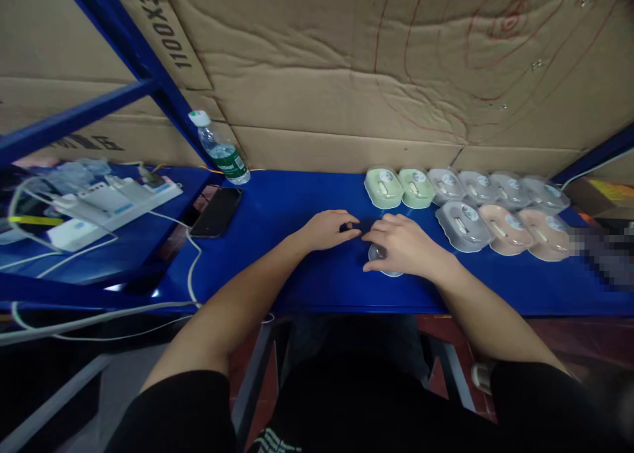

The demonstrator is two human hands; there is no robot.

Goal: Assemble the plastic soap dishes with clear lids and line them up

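My right hand (399, 245) curves over a small clear plastic package (378, 252) on the blue table, its thumb at the near side and fingers at the far side. Something greyish shows through the plastic, but the hand hides most of it. Just left of it is my left hand (331, 230), fingers bent and a gap between thumb and forefinger; I see nothing in it. Beyond my right hand are two clear-covered light green cases (384, 190). Similar grey cases (464, 227) and pinkish cases (504, 230) sit to the right in two rows.
A black phone (216, 212) lies on the table's left side, near an upright water bottle (228, 157). White power strips (113, 209) with tangled cables are further left. Cardboard (297, 63) rises behind the table (307, 281), beside a blue metal frame (113, 30).
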